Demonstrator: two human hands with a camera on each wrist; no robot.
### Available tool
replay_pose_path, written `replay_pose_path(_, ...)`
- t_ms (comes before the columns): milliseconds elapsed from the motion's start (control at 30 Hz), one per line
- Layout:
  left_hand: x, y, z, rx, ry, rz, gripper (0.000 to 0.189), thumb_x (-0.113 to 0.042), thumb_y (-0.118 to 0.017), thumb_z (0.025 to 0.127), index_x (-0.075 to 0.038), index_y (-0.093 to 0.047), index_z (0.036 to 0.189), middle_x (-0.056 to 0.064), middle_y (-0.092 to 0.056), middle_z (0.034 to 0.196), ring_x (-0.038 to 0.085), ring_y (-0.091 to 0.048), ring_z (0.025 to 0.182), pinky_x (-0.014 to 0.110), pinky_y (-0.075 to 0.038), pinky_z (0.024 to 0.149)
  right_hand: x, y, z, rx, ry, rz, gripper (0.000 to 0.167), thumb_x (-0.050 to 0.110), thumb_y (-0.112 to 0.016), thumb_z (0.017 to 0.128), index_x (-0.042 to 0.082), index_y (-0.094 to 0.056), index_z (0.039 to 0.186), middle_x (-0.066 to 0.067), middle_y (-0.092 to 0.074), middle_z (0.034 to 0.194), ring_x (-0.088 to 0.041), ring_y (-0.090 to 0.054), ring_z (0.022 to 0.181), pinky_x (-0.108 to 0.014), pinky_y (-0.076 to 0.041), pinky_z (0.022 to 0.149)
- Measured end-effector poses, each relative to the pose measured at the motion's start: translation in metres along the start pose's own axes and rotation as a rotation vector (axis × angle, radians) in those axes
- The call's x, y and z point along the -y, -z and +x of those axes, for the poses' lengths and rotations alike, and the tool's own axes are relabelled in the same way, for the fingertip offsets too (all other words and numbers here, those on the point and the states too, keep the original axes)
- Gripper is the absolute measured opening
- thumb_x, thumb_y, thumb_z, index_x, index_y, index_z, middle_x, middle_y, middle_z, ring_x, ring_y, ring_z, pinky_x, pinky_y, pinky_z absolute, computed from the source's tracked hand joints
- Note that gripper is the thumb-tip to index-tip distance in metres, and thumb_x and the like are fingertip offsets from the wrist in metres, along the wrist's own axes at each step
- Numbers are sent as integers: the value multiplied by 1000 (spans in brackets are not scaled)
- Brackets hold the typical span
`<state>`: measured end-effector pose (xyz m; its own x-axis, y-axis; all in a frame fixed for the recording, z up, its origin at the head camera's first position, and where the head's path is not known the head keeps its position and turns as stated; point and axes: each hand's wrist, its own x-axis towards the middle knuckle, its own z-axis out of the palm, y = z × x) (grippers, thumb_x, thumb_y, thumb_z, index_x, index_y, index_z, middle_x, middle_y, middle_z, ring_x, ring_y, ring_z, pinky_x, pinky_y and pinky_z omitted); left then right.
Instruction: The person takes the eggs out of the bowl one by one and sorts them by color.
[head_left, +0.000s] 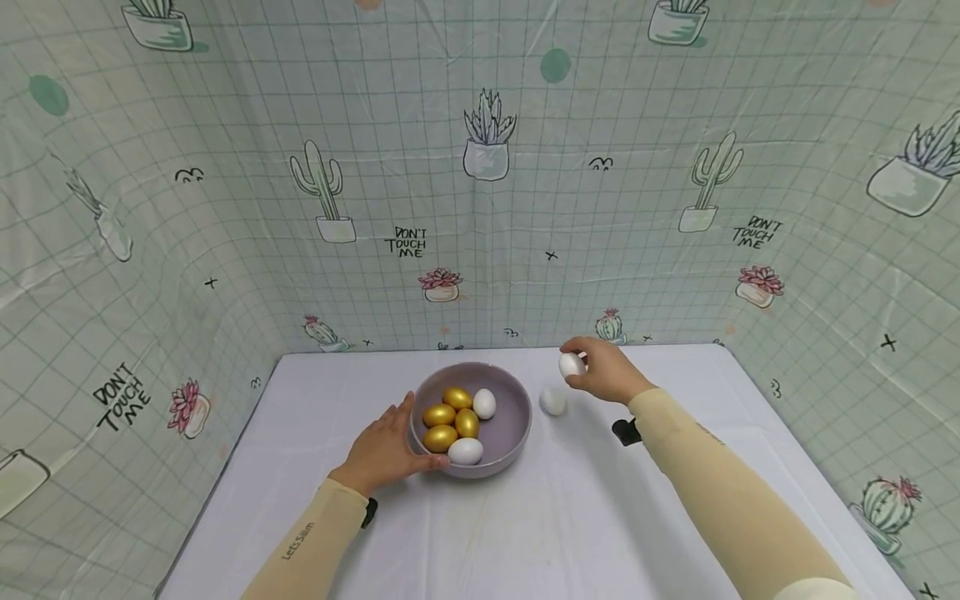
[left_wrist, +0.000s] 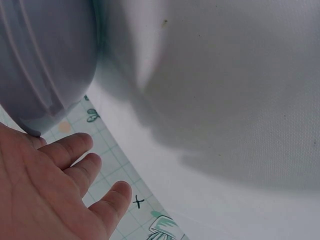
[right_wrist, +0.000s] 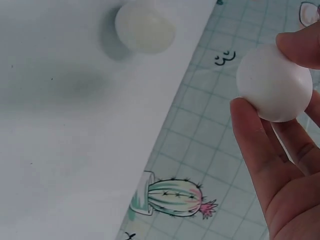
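Note:
A mauve bowl point(head_left: 517, 442) stands on the table with several gold eggs point(head_left: 440, 438) and two white eggs point(head_left: 484, 404) inside. My left hand point(head_left: 386, 446) rests against its left side, thumb over the near rim. In the left wrist view, the outer fingers point(left_wrist: 112, 205) stretch out loosely beside the bowl's wall point(left_wrist: 50, 60). To the right of the bowl, my right hand point(head_left: 609, 372) pinches a white egg point(head_left: 572, 366) between thumb and fingertips, raised above the tabletop. Another white egg-like piece point(head_left: 553, 402) lies on the table below it, also visible in the right wrist view.
White cloth covers the table point(head_left: 510, 542). A grid-patterned sheet point(head_left: 525, 208) with cactus drawings rises behind and along both sides. Black wrist devices show at the left wrist point(head_left: 369, 512) and right wrist point(head_left: 626, 432).

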<state>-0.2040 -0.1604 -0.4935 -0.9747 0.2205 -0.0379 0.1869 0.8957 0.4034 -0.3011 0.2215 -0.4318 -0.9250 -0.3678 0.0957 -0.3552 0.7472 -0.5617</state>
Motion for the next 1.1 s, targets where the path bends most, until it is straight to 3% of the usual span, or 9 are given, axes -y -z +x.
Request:
replay_pose_path(267,0,0,0,4,9,-4,130,-80,-68,70,-2,-15,159,25,-33,155,45,-32,141,60,-30,109,-24,-2,-5,-28,-62,36,50,11,-77,86,4,-59,132,-16,-61,127,-35,-60,109,-47,-52,87)
replay_pose_path(1100,-2,1,-1,12,20,0,131,-80,-68,70,-2,-14,159,26,-32,155,46,-32,141,59,-29,110,-44,-26,-8,38,-163,27,48,9,-76,86,1,-60,131,-20,-60,127,-34,-61,108,-48,-51,89)
